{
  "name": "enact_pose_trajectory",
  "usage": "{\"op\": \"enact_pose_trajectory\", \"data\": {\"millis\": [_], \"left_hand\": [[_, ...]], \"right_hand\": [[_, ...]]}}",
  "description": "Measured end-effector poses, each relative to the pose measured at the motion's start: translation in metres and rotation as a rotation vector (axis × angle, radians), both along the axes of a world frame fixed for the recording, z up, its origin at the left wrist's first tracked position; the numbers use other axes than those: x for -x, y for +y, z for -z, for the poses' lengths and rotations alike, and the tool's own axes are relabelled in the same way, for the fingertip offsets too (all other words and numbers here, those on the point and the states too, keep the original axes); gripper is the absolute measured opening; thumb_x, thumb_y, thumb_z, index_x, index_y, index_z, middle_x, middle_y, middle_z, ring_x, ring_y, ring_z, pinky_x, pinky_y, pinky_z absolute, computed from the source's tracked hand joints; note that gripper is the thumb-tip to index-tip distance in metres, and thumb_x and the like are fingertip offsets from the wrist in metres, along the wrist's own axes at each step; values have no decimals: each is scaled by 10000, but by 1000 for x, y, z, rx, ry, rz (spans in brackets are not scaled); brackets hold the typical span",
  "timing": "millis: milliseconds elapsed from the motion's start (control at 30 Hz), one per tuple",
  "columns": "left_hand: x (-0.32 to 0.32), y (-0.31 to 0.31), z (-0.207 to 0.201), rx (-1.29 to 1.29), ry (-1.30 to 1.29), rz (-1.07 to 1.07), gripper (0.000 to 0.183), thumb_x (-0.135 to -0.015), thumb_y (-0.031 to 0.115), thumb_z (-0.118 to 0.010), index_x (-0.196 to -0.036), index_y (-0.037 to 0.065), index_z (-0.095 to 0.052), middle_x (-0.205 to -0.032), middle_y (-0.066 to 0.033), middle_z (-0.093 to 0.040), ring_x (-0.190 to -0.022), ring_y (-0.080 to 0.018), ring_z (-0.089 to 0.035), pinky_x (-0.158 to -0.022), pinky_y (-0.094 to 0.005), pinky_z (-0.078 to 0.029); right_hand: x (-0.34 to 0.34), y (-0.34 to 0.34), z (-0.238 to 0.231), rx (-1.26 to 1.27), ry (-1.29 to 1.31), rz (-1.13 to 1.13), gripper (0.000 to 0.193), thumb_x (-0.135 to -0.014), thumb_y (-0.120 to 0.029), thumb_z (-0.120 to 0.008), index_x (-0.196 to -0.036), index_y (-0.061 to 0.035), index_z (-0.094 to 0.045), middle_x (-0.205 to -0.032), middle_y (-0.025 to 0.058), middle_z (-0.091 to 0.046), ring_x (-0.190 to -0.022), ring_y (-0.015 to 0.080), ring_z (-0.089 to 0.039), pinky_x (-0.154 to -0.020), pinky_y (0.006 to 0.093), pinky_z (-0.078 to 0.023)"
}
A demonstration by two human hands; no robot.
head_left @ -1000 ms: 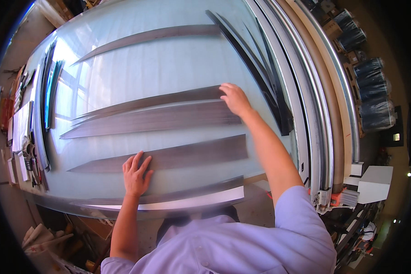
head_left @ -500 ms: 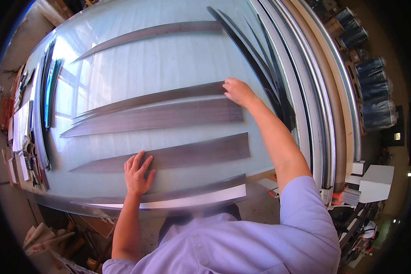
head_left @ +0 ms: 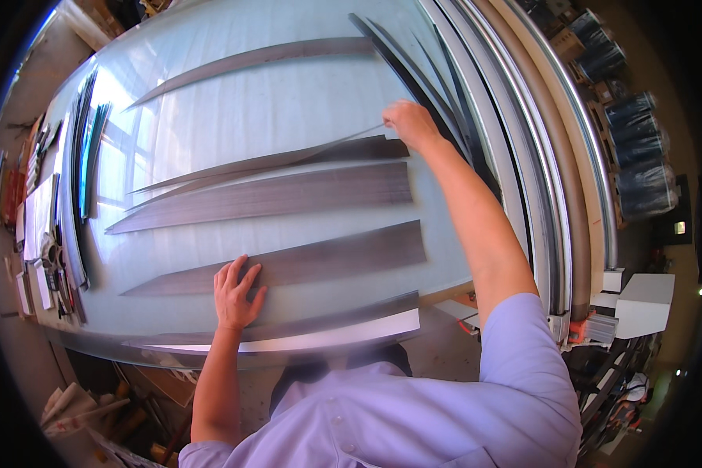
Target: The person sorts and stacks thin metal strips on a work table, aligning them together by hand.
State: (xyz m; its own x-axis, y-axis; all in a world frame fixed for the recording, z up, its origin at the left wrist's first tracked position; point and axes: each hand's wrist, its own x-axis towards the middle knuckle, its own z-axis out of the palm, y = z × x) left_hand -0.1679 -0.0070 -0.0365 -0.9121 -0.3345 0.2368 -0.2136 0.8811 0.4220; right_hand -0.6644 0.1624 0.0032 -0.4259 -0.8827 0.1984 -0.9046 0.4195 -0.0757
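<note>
My left hand point(head_left: 238, 296) lies with its fingers spread on a wide, dark grey tapered strip point(head_left: 351, 256) near the front of the pale, glossy table point(head_left: 288, 109). My right hand point(head_left: 411, 123), farther off and to the right, pinches the end of a thin flexible strip point(head_left: 343, 141). That end is raised, and the strip slopes down leftward towards the table. Beneath it lies another dark strip point(head_left: 234, 170). Between the hands rests a broad dark strip point(head_left: 288, 195), pointed at its left. A curved dark strip point(head_left: 273, 54) lies alone on the far side.
Long black strips point(head_left: 421, 86) run along the table's right side, beside metal rails and rollers point(head_left: 538, 156). Scissors point(head_left: 52, 256) and other tools sit at the left edge. A white strip point(head_left: 366, 325) borders the front. Wrapped dark rolls point(head_left: 643, 164) stand at far right.
My right hand has moved away from me and slightly right, raising the strip's end off the one beneath. My left hand keeps its place on the near strip.
</note>
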Motion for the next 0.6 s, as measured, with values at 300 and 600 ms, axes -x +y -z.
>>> {"op": "enact_pose_trajectory", "data": {"millis": [300,600], "left_hand": [[-3,-1,4,-6,47,-12,543,-781,230,-743,-1297,92,-644,-1377,-171,-550,-1193,-372,-544,-1008,-479,-422],[58,79,-58,124,72,148,552,-841,237,-773,-1338,83,-590,-1295,-143,-605,-1220,-346,-550,-1032,-490,-409]], "right_hand": [[-102,29,-90,693,292,-133,88,-776,-53,-688,-777,-112,-622,-755,49,-580,-782,251,-580,-677,384,-473],[-276,124,1,457,-311,-189,124,-741,-91,-735,-824,-107,-644,-772,54,-586,-757,239,-575,-665,363,-471]]}}
